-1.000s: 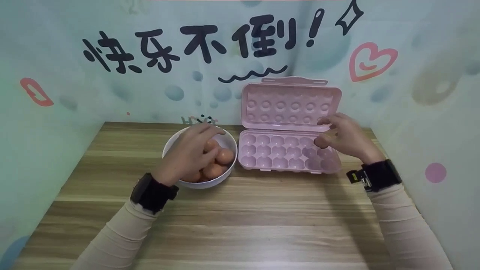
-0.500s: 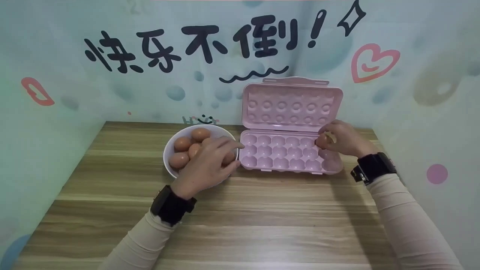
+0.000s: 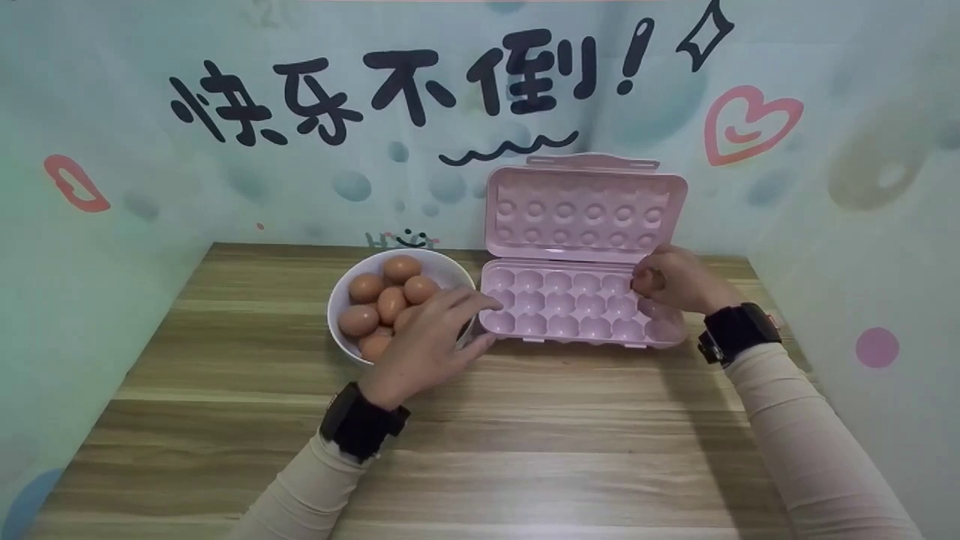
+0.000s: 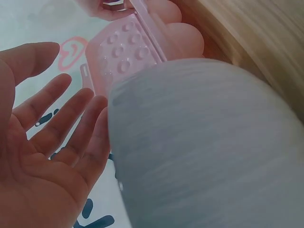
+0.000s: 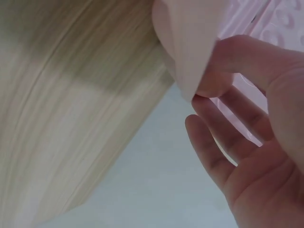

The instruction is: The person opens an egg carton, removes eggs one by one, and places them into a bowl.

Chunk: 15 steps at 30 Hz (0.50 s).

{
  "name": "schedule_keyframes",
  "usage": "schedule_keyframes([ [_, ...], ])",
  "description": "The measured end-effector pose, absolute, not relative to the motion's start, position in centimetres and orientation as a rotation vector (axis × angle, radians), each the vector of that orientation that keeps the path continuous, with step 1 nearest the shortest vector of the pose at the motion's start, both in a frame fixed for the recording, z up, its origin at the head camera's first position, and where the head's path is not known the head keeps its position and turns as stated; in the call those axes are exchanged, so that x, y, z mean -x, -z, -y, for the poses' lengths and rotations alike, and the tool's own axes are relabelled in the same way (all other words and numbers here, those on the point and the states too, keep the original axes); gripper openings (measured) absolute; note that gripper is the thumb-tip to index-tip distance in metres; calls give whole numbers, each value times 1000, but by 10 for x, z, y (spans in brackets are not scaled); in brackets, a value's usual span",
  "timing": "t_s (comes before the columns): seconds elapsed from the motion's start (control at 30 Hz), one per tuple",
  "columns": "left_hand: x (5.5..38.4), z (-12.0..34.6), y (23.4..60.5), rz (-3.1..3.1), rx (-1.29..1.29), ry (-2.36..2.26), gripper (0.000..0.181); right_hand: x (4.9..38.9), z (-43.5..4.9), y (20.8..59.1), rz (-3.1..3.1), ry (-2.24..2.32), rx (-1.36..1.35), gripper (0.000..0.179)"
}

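A pink plastic egg carton (image 3: 561, 304) lies open on the wooden table, its dimpled lid (image 3: 585, 196) tilted up against the wall cloth. At the back right corner cup, my right hand (image 3: 688, 279) pinches a brown egg (image 5: 216, 84) between thumb and fingers; the egg sits low at the cup, partly covered by the fingers. To the carton's left stands a white bowl (image 4: 204, 142) with several brown eggs (image 3: 391, 305). My left hand (image 3: 429, 343) hovers over the bowl's right side, fingertips near the carton's left end. Its fingers are extended and the palm (image 4: 52, 185) is bare.
Wood-grain table (image 3: 525, 450) stretches in front of the bowl and carton. A printed cloth (image 3: 300, 202) with large dark characters hangs close behind them and along both sides.
My left hand has moved rightward and toward me from above the eggs to the bowl's right edge. My right hand has brought its egg down slightly at the carton's back right cup.
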<state>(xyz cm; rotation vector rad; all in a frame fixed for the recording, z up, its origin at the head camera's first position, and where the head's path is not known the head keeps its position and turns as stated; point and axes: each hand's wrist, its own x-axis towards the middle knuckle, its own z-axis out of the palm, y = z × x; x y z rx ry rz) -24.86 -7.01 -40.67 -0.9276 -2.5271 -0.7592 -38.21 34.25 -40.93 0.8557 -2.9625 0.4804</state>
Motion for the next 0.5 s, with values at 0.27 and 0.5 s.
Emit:
schedule_keyframes([
  [0.27,248,70,412,2548,910,787,33,386,-344,417,2830,-459,-951,23],
  [0.5,249,71,413,2565,884,767,33,387,-344,417,2828,-465,-936,20],
])
